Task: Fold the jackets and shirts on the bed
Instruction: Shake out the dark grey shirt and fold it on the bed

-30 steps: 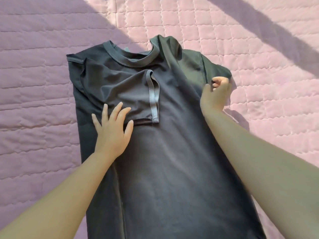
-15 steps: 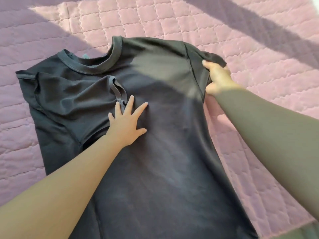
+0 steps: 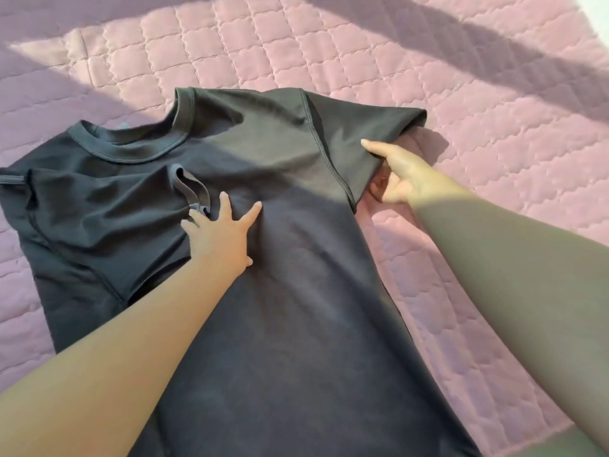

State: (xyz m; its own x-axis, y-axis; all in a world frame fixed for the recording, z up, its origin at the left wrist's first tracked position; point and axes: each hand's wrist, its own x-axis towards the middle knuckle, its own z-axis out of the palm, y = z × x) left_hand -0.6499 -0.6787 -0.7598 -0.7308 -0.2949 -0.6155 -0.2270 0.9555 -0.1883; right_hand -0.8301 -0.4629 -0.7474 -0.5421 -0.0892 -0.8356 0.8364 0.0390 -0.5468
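A dark grey short-sleeved shirt [image 3: 296,291] lies flat on the pink quilted bed [image 3: 494,94], neck toward the far left. Its left sleeve is folded inward across the chest, the hem band lying near the middle. My left hand [image 3: 220,235] presses flat on the chest with fingers spread, right beside that folded sleeve's hem. My right hand [image 3: 398,173] grips the lower edge of the right sleeve [image 3: 362,143], thumb on top of the cloth and fingers tucked underneath. The sleeve's outer end is lifted slightly off the quilt.
The pink quilt stretches all around the shirt, with bands of shadow crossing it at the top. A pale strip of floor or wall [image 3: 596,8] shows at the top right corner beyond the bed's edge.
The right sleeve has been spread outward to the right, and my right hand now has its fingers under the sleeve's edge. My left hand stays pressed on the chest. The camera view has shifted.
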